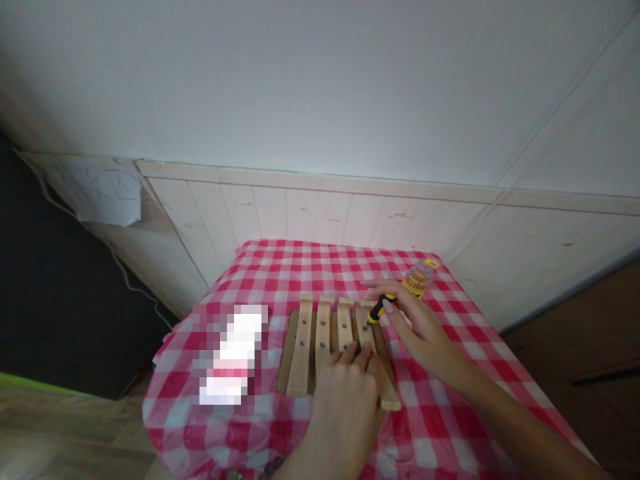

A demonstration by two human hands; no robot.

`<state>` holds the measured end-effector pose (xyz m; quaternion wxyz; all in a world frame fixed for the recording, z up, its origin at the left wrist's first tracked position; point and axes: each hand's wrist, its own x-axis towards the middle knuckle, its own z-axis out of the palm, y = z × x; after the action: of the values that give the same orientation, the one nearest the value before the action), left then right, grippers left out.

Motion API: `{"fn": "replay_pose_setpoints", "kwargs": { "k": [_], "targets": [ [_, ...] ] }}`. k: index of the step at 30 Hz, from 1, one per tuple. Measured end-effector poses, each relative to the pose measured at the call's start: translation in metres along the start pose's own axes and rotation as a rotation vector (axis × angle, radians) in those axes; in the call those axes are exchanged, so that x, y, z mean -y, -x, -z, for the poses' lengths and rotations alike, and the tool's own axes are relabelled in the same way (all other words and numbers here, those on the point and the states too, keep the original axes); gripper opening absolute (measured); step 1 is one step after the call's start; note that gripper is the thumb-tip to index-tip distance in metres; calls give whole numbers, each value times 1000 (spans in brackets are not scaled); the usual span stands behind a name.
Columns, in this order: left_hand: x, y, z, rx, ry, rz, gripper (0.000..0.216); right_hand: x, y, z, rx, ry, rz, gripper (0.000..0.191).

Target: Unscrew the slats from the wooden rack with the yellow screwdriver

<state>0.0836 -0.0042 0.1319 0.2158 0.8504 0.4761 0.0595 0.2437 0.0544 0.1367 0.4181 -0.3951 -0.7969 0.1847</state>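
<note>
A small wooden slatted rack (320,340) lies flat on a table covered by a red and white checked cloth (440,427). My left hand (350,393) lies flat on the rack's near right part, fingers stretched over the slats. My right hand (415,320) is closed round a screwdriver (400,293) with a black and yellow shaft and a clear yellow handle. Its tip points down at the rightmost slat, near the far end.
A blurred white and red object (233,357) lies on the cloth left of the rack. The table stands against a pale wood-panelled wall (320,213). Dark floor drops away on the left and right; a cable (120,267) hangs at the left.
</note>
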Motion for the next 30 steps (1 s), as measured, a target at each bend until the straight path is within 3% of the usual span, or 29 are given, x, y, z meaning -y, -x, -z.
{"fn": "replay_pose_setpoints", "kwargs": {
  "k": [3,9,17,25,30],
  "targets": [
    [-1,0,0,-7,7,4,45,2,-3,-5,-29,16,18,13],
    [0,0,0,-10,-4,0,49,2,-11,-3,-139,178,58,20],
    [0,-1,-1,-4,6,7,47,2,-8,9,-67,178,72,35],
    [-1,0,1,-4,-1,7,45,1,-6,-3,-139,149,54,19],
    [0,0,1,-3,4,0,46,1,-6,0,8,132,58,34]
  ]
}}
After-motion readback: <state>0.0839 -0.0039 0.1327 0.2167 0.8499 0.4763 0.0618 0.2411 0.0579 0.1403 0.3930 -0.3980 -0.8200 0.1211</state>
